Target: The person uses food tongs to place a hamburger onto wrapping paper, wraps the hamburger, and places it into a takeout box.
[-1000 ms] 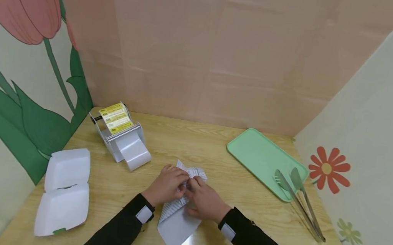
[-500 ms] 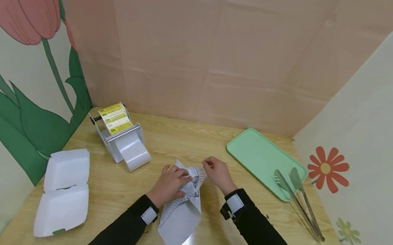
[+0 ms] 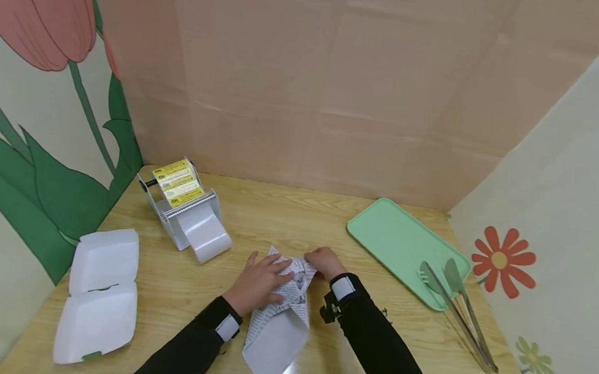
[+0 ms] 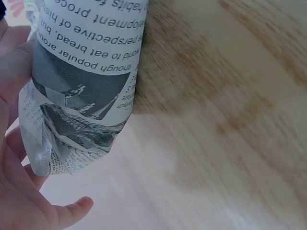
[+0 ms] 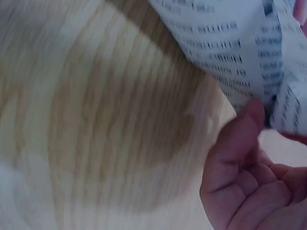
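Observation:
A bundle in newspaper-print wrapping paper [image 3: 277, 341] lies at the table's front middle. Its plain folded flap points toward me, and what is inside is hidden. On the bundle's upper left part rests my left hand [image 3: 260, 281], fingers spread over the printed paper. The left wrist view shows the rounded wrapping paper [image 4: 88, 62] beside the left hand [image 4: 21, 196]. At the far right corner, my right hand [image 3: 325, 262] pinches the paper edge. In the right wrist view, thumb and curled fingers of the right hand [image 5: 254, 187] meet at the wrapping paper's [image 5: 220, 48] tip.
A label dispenser [image 3: 184, 204] with yellow labels stands at the back left. Left of the hands lies an opened white takeaway box [image 3: 98, 294]. On the right are a green tray [image 3: 400, 245] and metal tongs [image 3: 466, 317] lying across its near corner. Walls close the back and sides.
My right hand let go of the bundle's middle, moved to the right, then came back onto the far right corner of the paper. The left hand's fingers have spread out on the wrap.

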### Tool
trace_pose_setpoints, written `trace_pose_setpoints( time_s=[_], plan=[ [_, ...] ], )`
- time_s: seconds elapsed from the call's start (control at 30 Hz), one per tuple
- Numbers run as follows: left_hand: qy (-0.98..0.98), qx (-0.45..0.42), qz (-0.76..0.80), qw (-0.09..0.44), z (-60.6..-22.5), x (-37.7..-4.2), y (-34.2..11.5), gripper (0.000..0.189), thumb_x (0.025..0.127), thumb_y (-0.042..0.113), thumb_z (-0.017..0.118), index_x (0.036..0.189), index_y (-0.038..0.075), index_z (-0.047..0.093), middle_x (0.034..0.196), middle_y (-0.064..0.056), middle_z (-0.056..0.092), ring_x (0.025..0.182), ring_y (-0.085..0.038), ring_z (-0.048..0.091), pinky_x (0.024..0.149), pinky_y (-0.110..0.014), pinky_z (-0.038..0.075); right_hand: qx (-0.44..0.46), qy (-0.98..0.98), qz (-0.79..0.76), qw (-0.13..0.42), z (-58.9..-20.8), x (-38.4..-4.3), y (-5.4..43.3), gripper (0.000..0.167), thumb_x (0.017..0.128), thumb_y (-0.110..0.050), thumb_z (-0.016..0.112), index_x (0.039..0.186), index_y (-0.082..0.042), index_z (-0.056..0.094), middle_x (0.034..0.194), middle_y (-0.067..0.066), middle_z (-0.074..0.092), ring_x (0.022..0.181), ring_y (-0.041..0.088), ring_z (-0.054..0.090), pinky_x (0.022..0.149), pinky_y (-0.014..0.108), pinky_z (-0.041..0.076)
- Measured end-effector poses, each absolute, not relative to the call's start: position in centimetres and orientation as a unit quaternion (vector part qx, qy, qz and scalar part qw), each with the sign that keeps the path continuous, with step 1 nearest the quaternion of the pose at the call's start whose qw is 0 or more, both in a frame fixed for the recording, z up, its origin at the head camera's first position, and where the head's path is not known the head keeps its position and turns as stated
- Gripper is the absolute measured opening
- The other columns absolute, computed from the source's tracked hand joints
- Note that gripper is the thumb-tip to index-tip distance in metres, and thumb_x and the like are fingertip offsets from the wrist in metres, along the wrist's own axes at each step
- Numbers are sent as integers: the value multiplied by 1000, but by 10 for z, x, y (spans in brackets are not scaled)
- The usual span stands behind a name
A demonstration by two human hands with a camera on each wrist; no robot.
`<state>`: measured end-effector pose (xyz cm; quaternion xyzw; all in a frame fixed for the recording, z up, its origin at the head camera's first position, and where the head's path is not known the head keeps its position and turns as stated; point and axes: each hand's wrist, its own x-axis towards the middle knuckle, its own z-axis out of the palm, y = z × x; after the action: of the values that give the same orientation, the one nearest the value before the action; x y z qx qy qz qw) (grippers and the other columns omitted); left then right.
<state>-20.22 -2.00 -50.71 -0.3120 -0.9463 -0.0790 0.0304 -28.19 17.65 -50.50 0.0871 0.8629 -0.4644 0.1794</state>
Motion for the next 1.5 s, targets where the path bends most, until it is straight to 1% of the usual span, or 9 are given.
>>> trace_pose_setpoints(
  time_s=[0.1, 0.27, 0.6, 0.87, 1.03, 1.2, 1.3, 1.37, 1.5],
  plan=[
    [-946, -313, -76, 36, -506, -201, -20, 63, 81, 48, 76, 137, 27, 61, 151, 2, 45, 140, -27, 39, 105, -67, 29, 97, 841, -505, 167, -508, -281, 174, 14, 91, -8, 57, 92, 5, 61, 79, 4, 56, 62, 13, 53, 53, 25, 47],
    [-949, -307, -59, 39, -506, -200, -20, 63, 80, 50, 75, 137, 29, 60, 150, 4, 46, 138, -26, 42, 106, -67, 29, 122, 814, -550, 138, -511, -278, 173, 22, 91, -5, 58, 105, 11, 62, 85, 6, 60, 64, 11, 53, 53, 24, 45],
    [-951, -295, -78, 46, -506, -196, -21, 61, 78, 50, 76, 134, 30, 63, 148, 3, 50, 134, -28, 48, 96, -64, 41, 200, 728, -650, 89, -520, -271, 174, 19, 89, 4, 57, 106, 13, 60, 77, 4, 56, 61, 10, 50, 53, 21, 43],
    [-951, -282, -120, 39, -508, -195, -22, 61, 77, 47, 78, 134, 28, 64, 149, -2, 49, 132, -32, 50, 92, -66, 43, 193, 734, -648, 65, -531, -265, 180, 12, 93, 0, 63, 99, 10, 60, 75, 2, 56, 64, 11, 51, 55, 21, 43],
    [-951, -281, -119, 45, -511, -196, -24, 61, 77, 48, 77, 134, 29, 64, 149, -2, 49, 129, -33, 52, 92, -65, 43, 83, 861, -502, 27, -528, -259, 186, 18, 93, -14, 67, 98, 4, 64, 82, 8, 59, 72, 19, 54, 60, 27, 45],
    [-950, -282, -120, 63, -516, -195, -24, 58, 77, 48, 79, 130, 29, 67, 149, -7, 48, 129, -30, 52, 92, -63, 44, -172, 947, -262, -61, -499, -236, 177, 24, 90, -17, 73, 107, 0, 70, 107, 16, 65, 100, 31, 61, 86, 43, 52],
    [-944, -280, -147, 89, -520, -196, -23, 54, 75, 45, 82, 124, 26, 71, 148, -15, 48, 132, -28, 49, 90, -62, 45, -304, 937, -163, -58, -487, -217, 166, 34, 88, -19, 76, 115, 2, 69, 123, 19, 63, 115, 34, 59, 96, 45, 49],
    [-941, -275, -167, 104, -522, -197, -22, 54, 74, 42, 85, 123, 24, 72, 148, -19, 46, 131, -29, 50, 90, -60, 46, -345, 928, -136, -46, -485, -209, 160, 44, 86, -20, 78, 121, 4, 65, 127, 21, 63, 117, 34, 60, 96, 44, 49],
    [-939, -259, -197, 116, -522, -198, -22, 67, 71, 38, 89, 128, 14, 63, 145, -22, 45, 119, -31, 58, 89, -56, 46, -341, 931, -126, -40, -485, -203, 155, 63, 81, -22, 83, 131, 7, 57, 126, 21, 63, 114, 32, 62, 95, 42, 50]
  ],
)
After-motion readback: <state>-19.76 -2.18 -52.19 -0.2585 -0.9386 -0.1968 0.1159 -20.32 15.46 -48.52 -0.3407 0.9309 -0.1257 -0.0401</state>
